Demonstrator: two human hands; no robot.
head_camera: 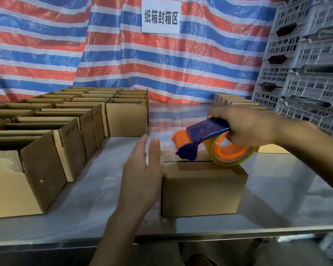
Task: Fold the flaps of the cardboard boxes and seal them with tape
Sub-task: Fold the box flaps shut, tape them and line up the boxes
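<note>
Under your right fingers: one box mid-seal, many waiting.
Your right hand is clamped round the tape dispenser, set on the top seam of the closed box. Your left hand, fingers straight, lies flat beside its left side. Flaps are folded and the seam looks largely untaped. Beyond your left fingers, rows of open boxes stand unsealed on the counter.

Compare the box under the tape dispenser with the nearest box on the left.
The centre box has its top flaps folded shut, seam showing; the nearest left box is open on top. The tape dispenser, gripped by the right hand, rests on the centre box; the nearest left box bears nothing. The centre box stands alone; the nearest left box heads a row. Both are brown cardboard.
</note>
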